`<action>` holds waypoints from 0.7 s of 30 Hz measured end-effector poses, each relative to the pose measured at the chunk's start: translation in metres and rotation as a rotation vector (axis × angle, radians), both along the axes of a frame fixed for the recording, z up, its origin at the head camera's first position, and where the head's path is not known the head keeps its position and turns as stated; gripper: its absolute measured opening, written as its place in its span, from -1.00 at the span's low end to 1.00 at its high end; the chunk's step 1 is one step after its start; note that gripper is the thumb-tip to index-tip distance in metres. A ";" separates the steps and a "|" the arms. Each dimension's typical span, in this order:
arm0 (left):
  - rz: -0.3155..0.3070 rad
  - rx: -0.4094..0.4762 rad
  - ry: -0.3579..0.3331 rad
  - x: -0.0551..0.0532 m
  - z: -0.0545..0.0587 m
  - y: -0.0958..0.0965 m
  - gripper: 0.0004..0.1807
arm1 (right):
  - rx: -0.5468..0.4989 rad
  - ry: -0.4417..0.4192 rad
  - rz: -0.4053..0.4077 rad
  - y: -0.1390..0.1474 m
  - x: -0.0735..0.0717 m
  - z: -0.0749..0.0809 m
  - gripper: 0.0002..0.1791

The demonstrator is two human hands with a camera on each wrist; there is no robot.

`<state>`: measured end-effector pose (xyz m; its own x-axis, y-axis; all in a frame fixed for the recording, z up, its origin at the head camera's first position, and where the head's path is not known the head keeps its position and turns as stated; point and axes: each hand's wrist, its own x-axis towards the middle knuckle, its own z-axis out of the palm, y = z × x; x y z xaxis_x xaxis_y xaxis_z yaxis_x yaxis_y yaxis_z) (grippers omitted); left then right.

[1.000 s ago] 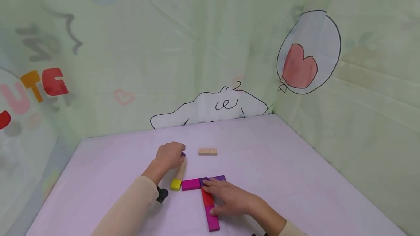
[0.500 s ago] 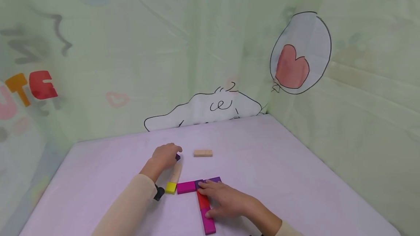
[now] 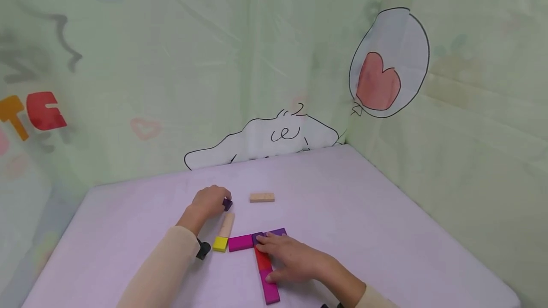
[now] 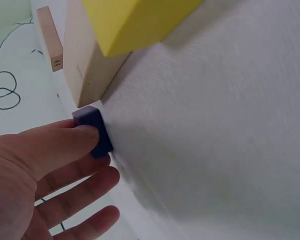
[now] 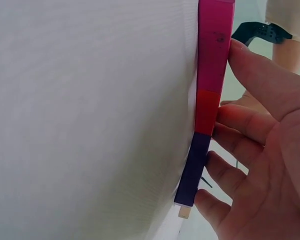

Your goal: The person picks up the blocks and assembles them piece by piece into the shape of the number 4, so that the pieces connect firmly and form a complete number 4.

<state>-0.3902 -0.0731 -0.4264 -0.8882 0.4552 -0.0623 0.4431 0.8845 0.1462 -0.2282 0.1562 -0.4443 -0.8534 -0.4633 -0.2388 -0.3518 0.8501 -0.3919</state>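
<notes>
My left hand point(image 3: 209, 202) pinches a small dark purple block point(image 4: 92, 131) between thumb and forefinger, the other fingers spread loose. That block is close to the far end of a plain wooden block point(image 3: 227, 225). A yellow block point(image 3: 220, 244) meets the wooden block's near end and sits beside a magenta block point(image 3: 240, 243). My right hand point(image 3: 297, 260) rests with extended fingers along a T-shaped row: a dark purple block point(image 5: 194, 167), a red block point(image 5: 207, 112) and a lower magenta block point(image 5: 214, 55). A purple block point(image 3: 280, 231) forms the T's right arm, partly covered by fingers.
Another plain wooden block point(image 3: 262, 197) lies apart, farther back on the pale lilac tabletop point(image 3: 364, 232). Light green printed curtains point(image 3: 192, 61) hang around the table's back and sides.
The head view has turned slightly right, so everything sits farther left. More of the small dark block and the wooden block's far end shows past my left hand. My right hand stays on the row.
</notes>
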 end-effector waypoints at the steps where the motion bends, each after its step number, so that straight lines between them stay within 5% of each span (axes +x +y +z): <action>1: 0.002 0.003 0.000 0.000 0.000 0.000 -0.68 | 0.000 -0.004 -0.005 0.000 0.000 0.000 -0.22; 10: 0.018 0.016 0.050 -0.004 -0.003 -0.003 -0.76 | 0.000 -0.007 -0.006 -0.002 0.001 0.001 -0.21; 21: -0.002 0.089 -0.004 0.005 0.013 0.005 -0.73 | -0.009 -0.008 -0.005 0.000 0.000 0.001 -0.22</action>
<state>-0.3848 -0.0680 -0.4134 -0.8869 0.4613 -0.0253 0.4444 0.8668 0.2262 -0.2284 0.1557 -0.4436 -0.8535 -0.4616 -0.2416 -0.3447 0.8480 -0.4025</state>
